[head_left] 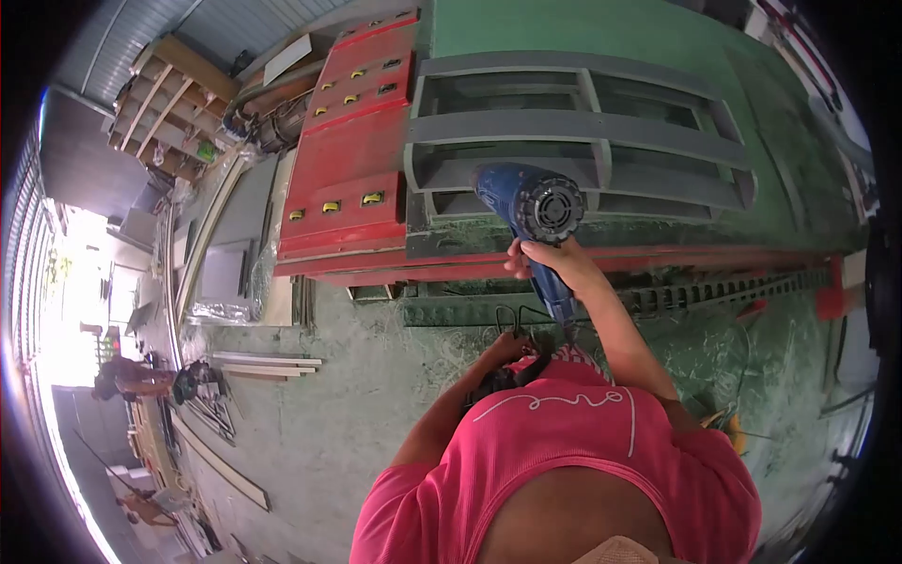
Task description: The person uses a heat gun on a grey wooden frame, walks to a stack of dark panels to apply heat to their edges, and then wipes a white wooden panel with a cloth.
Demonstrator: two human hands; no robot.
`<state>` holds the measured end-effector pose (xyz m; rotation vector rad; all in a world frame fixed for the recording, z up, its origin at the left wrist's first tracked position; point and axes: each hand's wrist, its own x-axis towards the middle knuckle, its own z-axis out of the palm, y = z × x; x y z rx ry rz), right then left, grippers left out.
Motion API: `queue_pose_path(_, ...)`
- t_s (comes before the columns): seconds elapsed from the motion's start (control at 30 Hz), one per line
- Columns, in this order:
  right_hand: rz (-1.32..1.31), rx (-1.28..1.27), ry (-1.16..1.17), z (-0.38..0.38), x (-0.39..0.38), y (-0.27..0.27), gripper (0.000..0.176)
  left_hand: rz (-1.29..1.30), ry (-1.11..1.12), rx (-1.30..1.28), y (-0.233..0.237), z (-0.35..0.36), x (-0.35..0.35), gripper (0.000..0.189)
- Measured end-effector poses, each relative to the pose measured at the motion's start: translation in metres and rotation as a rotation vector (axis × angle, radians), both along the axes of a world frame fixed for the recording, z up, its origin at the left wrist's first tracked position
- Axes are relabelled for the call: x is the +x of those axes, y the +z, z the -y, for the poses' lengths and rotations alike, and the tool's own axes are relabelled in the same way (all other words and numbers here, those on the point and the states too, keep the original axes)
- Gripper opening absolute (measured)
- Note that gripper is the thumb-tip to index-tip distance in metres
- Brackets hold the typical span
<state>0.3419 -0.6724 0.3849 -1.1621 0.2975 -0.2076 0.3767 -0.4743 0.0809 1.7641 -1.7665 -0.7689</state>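
Near grey shelving (512,126), right fingers (517,261) wrap a heat gun (540,202); left fingers (515,342) seemingly clutch cord (499,316).

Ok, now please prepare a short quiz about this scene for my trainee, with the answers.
1. Which hand grips the blue, gun-shaped power tool?
2. The grey, slatted, rectangular frame lies on: (a) the bare floor; (b) the flat green tabletop; (c) stacked boards.
3. True or false: the left hand also holds this tool.

Key: 1. the right hand; 2. b; 3. false, the left hand is apart from it, nearer the body.
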Motion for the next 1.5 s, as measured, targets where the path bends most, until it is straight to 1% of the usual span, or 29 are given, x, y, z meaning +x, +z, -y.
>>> queue_pose_path(0.07, -0.055, 0.082, 0.028, -0.008, 0.018, 0.001, 0.026, -0.708, 0.401, 0.443, 0.027, -0.001, 0.003, 0.016)
queue_pose_path(0.1, -0.065, 0.033, 0.012, -0.013, 0.026, 0.003, 0.027, -0.713, 0.414, 0.427, 0.011, -0.007, 0.009, 0.016)
queue_pose_path(0.13, -0.065, 0.023, 0.030, -0.017, 0.032, 0.003, 0.027, -0.611, 0.349, 0.333, -0.022, -0.017, 0.014, 0.020)
queue_pose_path(0.17, -0.077, 0.011, 0.029, -0.020, 0.037, 0.001, 0.027, -0.507, 0.286, 0.242, -0.041, -0.023, 0.019, 0.023)
queue_pose_path(0.2, -0.088, 0.000, 0.027, -0.023, 0.042, -0.001, 0.028, -0.509, 0.301, 0.228, -0.032, -0.024, 0.022, 0.023)
queue_pose_path(0.27, -0.108, 0.006, 0.052, -0.027, 0.046, -0.005, 0.028, -0.814, 0.535, 0.512, -0.002, -0.026, 0.031, 0.030)
queue_pose_path(0.3, -0.128, 0.022, 0.058, -0.028, 0.048, -0.007, 0.029, -0.815, 0.542, 0.498, 0.002, -0.026, 0.035, 0.030)
queue_pose_path(0.37, -0.120, 0.016, 0.060, -0.030, 0.051, -0.008, 0.029, -0.839, 0.541, 0.575, 0.009, -0.028, 0.040, 0.033)
queue_pose_path(0.5, -0.107, 0.038, 0.054, -0.031, 0.054, -0.013, 0.028, -0.843, 0.528, 0.560, 0.014, -0.030, 0.044, 0.036)
queue_pose_path(0.57, -0.112, 0.051, 0.056, -0.030, 0.055, -0.015, 0.028, -0.729, 0.516, 0.578, 0.019, -0.029, 0.047, 0.039)
queue_pose_path(0.6, -0.107, 0.048, 0.051, -0.030, 0.055, -0.016, 0.027, -0.729, 0.510, 0.585, 0.011, -0.030, 0.047, 0.039)
queue_pose_path(0.67, -0.105, 0.048, 0.039, -0.028, 0.054, -0.019, 0.026, -0.641, 0.406, 0.483, -0.013, -0.033, 0.047, 0.038)
queue_pose_path(0.7, -0.117, 0.048, 0.050, -0.026, 0.054, -0.020, 0.025, -0.640, 0.400, 0.487, -0.014, -0.032, 0.047, 0.038)
queue_pose_path(0.77, -0.127, 0.049, 0.059, -0.025, 0.053, -0.021, 0.024, -0.774, 0.480, 0.587, -0.014, -0.028, 0.050, 0.037)
queue_pose_path(0.8, -0.115, 0.051, 0.036, -0.026, 0.054, -0.021, 0.023, -0.773, 0.478, 0.588, -0.008, -0.027, 0.051, 0.037)
queue_pose_path(0.87, -0.102, 0.052, 0.008, -0.026, 0.056, -0.021, 0.023, -0.694, 0.466, 0.483, 0.005, -0.027, 0.053, 0.035)
queue_pose_path(0.9, -0.111, 0.063, 0.020, -0.025, 0.056, -0.022, 0.023, -0.691, 0.453, 0.484, 0.002, -0.027, 0.054, 0.035)
queue_pose_path(0.97, -0.122, 0.069, 0.001, -0.022, 0.054, -0.023, 0.024, -0.765, 0.511, 0.568, -0.011, -0.026, 0.054, 0.032)
queue_pose_path(1.1, -0.113, 0.050, 0.019, -0.019, 0.056, -0.027, 0.027, -0.672, 0.411, 0.671, 0.020, -0.023, 0.058, 0.028)
queue_pose_path(1.17, -0.124, 0.038, 0.022, -0.019, 0.059, -0.025, 0.029, -0.635, 0.295, 0.598, 0.033, -0.023, 0.059, 0.025)
queue_pose_path(1.2, -0.124, 0.037, 0.011, -0.018, 0.059, -0.021, 0.029, -0.633, 0.285, 0.600, 0.037, -0.023, 0.058, 0.025)
queue_pose_path(1.27, -0.127, -0.014, 0.061, -0.013, 0.063, -0.014, 0.023, -0.365, 0.125, 0.435, 0.045, -0.023, 0.057, 0.023)
queue_pose_path(1.3, -0.128, -0.014, 0.059, -0.011, 0.066, -0.008, 0.023, -0.365, 0.122, 0.435, 0.039, -0.023, 0.056, 0.023)
queue_pose_path(1.37, -0.050, -0.052, 0.043, -0.007, 0.072, 0.004, 0.028, -0.545, 0.262, 0.594, 0.029, -0.023, 0.057, 0.020)
queue_pose_path(1.4, -0.051, -0.051, 0.045, -0.005, 0.076, 0.007, 0.028, -0.546, 0.264, 0.594, 0.020, -0.026, 0.057, 0.020)
queue_pose_path(1.47, -0.004, -0.077, -0.023, -0.002, 0.083, 0.012, 0.025, -0.525, 0.252, 0.345, 0.005, -0.033, 0.056, 0.017)
queue_pose_path(1.5, 0.008, -0.082, -0.047, 0.001, 0.085, 0.015, 0.025, -0.526, 0.247, 0.345, 0.012, -0.032, 0.056, 0.017)
